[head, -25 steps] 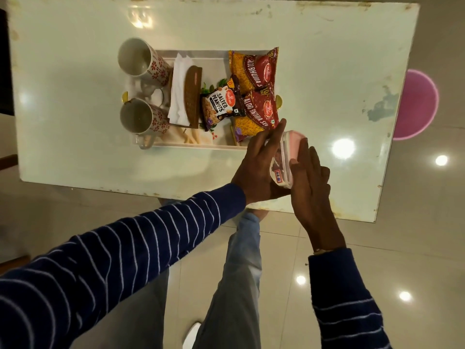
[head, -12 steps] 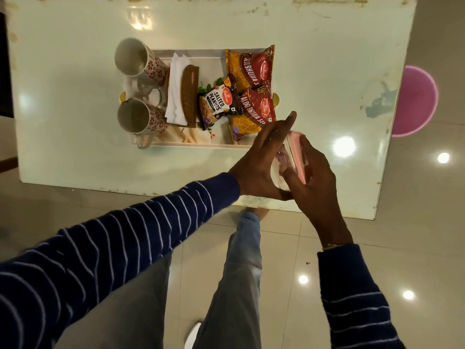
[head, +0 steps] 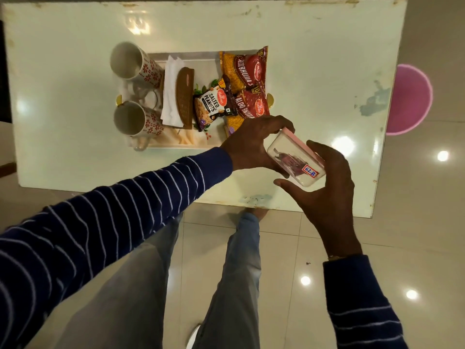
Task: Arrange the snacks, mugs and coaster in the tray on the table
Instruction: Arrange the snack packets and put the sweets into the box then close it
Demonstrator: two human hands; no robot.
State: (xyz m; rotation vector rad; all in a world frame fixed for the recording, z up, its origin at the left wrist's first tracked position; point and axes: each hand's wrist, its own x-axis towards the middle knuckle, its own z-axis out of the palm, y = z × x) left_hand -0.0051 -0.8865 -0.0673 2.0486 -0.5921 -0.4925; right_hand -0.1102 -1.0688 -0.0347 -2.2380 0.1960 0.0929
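A white tray (head: 198,58) lies on the pale table (head: 314,59). In it stand two white mugs with red patterns (head: 133,62) (head: 136,119), a white napkin (head: 171,83), a brown coaster holder (head: 185,95), a salted peanuts packet (head: 214,104) and two red and yellow aloo bhujia packets (head: 247,69) (head: 254,108). My left hand (head: 251,144) and my right hand (head: 327,182) both grip a clear plastic box with a pink lid (head: 294,157), tilted above the table just right of the tray's near corner. The box bears a small white label.
A pink round object (head: 410,99) sits on the floor beyond the table's right edge. My legs and a shoe stand on glossy tiles below the table's near edge. The table's right half carries worn paint patches.
The box has turned from edge-on between flat palms to lying tilted with its clear side up. My left hand's fingers now curl over its far end; my right hand cups its near end.
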